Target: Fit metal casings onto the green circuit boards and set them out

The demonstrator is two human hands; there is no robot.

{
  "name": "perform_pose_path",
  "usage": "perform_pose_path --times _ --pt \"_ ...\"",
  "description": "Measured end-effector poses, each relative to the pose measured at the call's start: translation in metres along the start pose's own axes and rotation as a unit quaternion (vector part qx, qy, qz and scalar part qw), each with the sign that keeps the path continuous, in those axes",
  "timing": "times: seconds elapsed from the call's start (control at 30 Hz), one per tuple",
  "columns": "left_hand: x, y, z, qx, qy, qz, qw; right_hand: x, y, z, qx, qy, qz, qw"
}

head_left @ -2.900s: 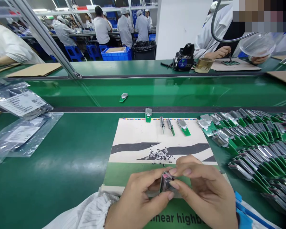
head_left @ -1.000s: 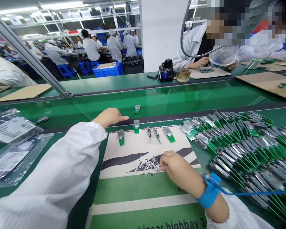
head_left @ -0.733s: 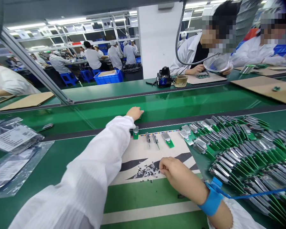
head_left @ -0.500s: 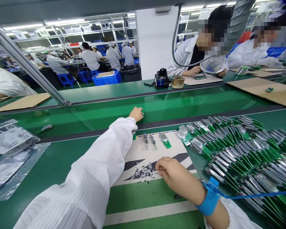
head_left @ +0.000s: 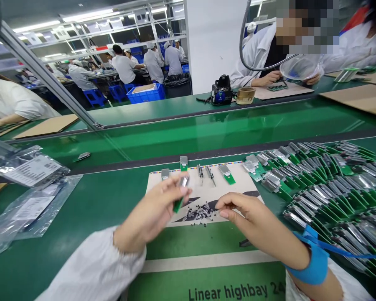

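Observation:
My left hand [head_left: 156, 205] is closed on a small circuit board [head_left: 177, 205], green with a silver metal part at its upper end, tilted above the cardboard sheet [head_left: 156, 184]. The hand is a little blurred. To the right, my right hand [head_left: 241, 209] has thumb and forefinger drawn together beside a pile of tiny black pin pieces [head_left: 202, 212]. Whatever is between those fingertips is too small to make out. Several similar boards stand or lie along the sheet's far edge, among them a flat green board [head_left: 227, 174].
Rows of upright circuit boards [head_left: 326, 192] fill the right side. Clear plastic bags [head_left: 34, 200] lie at left. Beyond the table edge runs a green belt [head_left: 163, 133] with one board [head_left: 82, 156] on it. A blue wrist strap [head_left: 311, 263] and its cord trail right. A co-worker [head_left: 263, 54] sits opposite.
My left hand has come back from the belt toward me and now holds a circuit board above the cardboard. My right hand stays by the pin pieces. The view has shifted slightly.

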State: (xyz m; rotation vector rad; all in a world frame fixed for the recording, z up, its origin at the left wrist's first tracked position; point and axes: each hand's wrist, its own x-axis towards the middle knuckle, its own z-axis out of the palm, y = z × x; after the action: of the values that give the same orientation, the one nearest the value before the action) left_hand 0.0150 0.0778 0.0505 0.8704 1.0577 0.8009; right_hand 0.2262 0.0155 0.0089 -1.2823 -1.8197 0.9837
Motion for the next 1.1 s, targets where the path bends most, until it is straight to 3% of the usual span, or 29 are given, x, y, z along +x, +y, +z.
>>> perform_pose_path --times 0.13,0.3,0.53,0.7,0.93,1.1 --pt "-0.035 -0.043 0.008 -0.074 -0.038 -0.044 0.996 -0.006 -0.008 -0.002 0.069 -0.016 -0.039 0.997" --pt "-0.036 -0.068 0.012 -0.101 -0.024 0.002 0.995 -0.007 -0.010 -0.001 0.067 -0.016 -0.041 0.997" --pt "-0.045 -0.080 0.005 -0.022 -0.039 0.070 0.997 -0.010 -0.008 0.004 0.041 0.012 -0.045 0.998" --pt "-0.055 -0.085 0.006 -0.034 -0.062 0.084 0.994 -0.015 -0.010 0.006 0.064 0.008 -0.059 0.996" --pt "-0.060 -0.083 0.008 -0.062 -0.098 0.092 0.989 -0.019 -0.022 0.017 0.030 0.078 -0.216 0.973" --pt "-0.061 -0.084 0.009 -0.054 -0.097 0.116 0.987 -0.023 -0.025 0.029 0.024 0.124 -0.222 0.967"
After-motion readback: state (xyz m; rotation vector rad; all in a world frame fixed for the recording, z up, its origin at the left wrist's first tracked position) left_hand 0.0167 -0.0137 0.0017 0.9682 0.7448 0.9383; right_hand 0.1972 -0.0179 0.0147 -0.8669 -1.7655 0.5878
